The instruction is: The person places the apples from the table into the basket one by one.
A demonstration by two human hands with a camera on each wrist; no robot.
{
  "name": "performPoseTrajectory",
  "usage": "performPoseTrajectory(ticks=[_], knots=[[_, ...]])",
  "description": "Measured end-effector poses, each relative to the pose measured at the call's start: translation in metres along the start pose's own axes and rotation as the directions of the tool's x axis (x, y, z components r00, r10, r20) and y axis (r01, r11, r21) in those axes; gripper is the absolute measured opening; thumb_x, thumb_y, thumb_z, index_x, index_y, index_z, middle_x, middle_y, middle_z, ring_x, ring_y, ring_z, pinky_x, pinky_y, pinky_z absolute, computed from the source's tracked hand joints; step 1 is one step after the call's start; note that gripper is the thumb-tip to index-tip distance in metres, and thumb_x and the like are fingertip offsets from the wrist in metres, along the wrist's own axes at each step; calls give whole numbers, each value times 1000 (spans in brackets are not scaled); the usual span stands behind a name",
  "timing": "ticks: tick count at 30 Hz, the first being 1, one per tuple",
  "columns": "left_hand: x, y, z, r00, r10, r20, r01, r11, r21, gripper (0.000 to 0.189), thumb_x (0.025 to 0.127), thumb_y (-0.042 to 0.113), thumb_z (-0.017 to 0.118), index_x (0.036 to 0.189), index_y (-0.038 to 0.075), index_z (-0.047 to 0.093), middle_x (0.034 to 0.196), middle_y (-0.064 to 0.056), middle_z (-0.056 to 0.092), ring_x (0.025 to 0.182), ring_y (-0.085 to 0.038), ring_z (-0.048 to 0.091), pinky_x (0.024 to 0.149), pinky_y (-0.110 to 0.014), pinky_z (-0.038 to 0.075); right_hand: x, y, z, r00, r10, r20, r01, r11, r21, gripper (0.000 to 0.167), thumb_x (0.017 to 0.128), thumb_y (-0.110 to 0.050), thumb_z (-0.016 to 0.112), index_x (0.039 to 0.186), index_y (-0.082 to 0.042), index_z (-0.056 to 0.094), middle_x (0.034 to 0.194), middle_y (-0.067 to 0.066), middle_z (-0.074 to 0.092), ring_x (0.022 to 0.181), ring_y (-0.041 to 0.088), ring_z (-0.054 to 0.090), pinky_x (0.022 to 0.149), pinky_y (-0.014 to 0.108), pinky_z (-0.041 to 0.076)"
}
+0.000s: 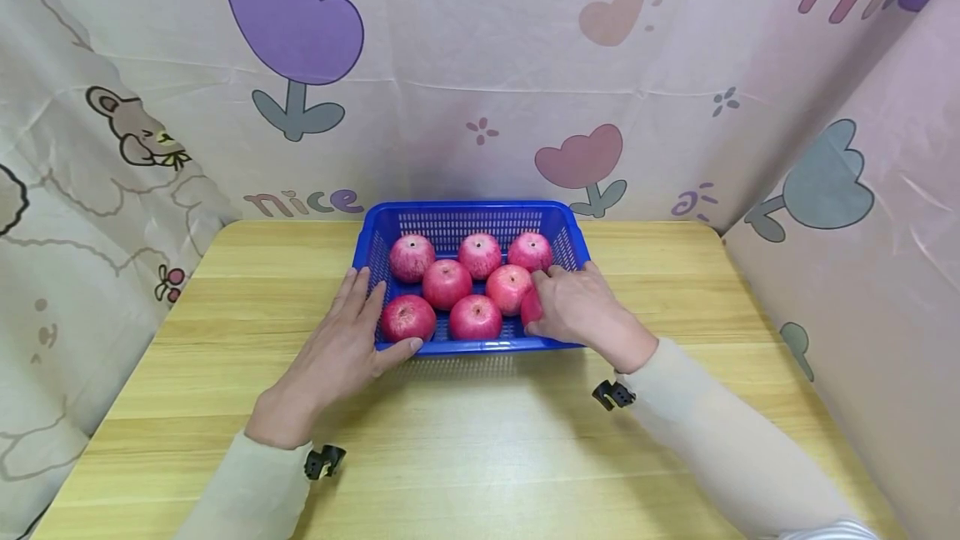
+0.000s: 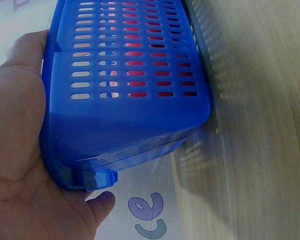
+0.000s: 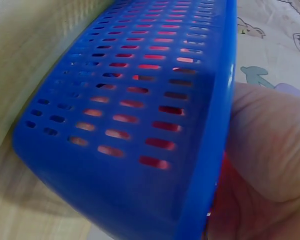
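Observation:
A blue plastic basket [image 1: 480, 347] with slotted sides holds several red apples [image 1: 447, 284] set in loose rows. My left hand [image 1: 341, 344] rests at its front left corner, fingers extended along the left side and thumb lying along the front rim. In the left wrist view the palm [image 2: 17, 135] is against the basket rim. Inside the front right corner, my right hand [image 1: 581, 307] grips an apple [image 1: 531, 307], mostly covered by the fingers. The right wrist view shows the hand [image 3: 270, 150] reaching over the rim, with a red strip of apple [image 3: 229, 187] beneath it.
The basket stands on a light wooden table [image 1: 465, 457], close to its back edge. A printed curtain [image 1: 465, 40] hangs behind and along both sides. Small black clips sit at the left cuff [image 1: 262, 473] and right cuff [image 1: 660, 373].

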State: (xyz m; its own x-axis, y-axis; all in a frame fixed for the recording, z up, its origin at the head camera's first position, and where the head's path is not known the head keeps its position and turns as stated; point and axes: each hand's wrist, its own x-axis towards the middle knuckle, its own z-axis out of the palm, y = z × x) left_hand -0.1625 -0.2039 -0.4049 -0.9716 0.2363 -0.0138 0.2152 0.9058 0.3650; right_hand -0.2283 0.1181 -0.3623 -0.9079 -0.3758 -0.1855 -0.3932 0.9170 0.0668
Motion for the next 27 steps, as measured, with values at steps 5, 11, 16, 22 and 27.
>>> performPoseTrajectory(ticks=[5,11,16,22,27], knots=[[0,0,0,1000,-3,1,3,1000,0,119,90,87,47,167,-1,21,176,-25,2,164,-41,-7,125,-67,19,2,1,1,1000,-10,16,10,1000,1,73,84,-55,84,134,-6,65,120,15,71,117,33,66,102,57,47],[0,0,-1,1000,-8,1,8,1000,-3,119,90,87,47,167,0,21,176,-24,1,164,-41,-7,125,-67,19,5,0,2,999,-20,44,20,1000,3,73,83,-54,86,133,-6,64,118,14,71,119,30,63,97,52,50],[-1,0,-1,1000,-7,0,7,1000,-6,119,90,86,48,167,0,21,176,-24,1,164,-41,-7,125,-68,19,5,0,3,998,-34,51,34,999,2,78,84,-57,85,137,-5,62,120,15,71,122,31,62,105,53,49],[-1,0,0,1000,-12,4,12,1000,-7,119,90,87,48,167,0,22,177,-24,1,164,-41,-7,125,-68,20,3,3,3,997,-52,65,50,998,29,81,87,-58,82,142,-3,60,126,17,71,129,34,60,115,56,43],[-1,0,-1,1000,-14,6,14,1000,-7,119,90,87,48,167,0,22,177,-24,0,164,-41,-7,124,-68,20,1,6,1,996,-63,58,59,996,69,72,88,-51,84,136,-3,62,125,17,72,132,37,60,122,60,36]])
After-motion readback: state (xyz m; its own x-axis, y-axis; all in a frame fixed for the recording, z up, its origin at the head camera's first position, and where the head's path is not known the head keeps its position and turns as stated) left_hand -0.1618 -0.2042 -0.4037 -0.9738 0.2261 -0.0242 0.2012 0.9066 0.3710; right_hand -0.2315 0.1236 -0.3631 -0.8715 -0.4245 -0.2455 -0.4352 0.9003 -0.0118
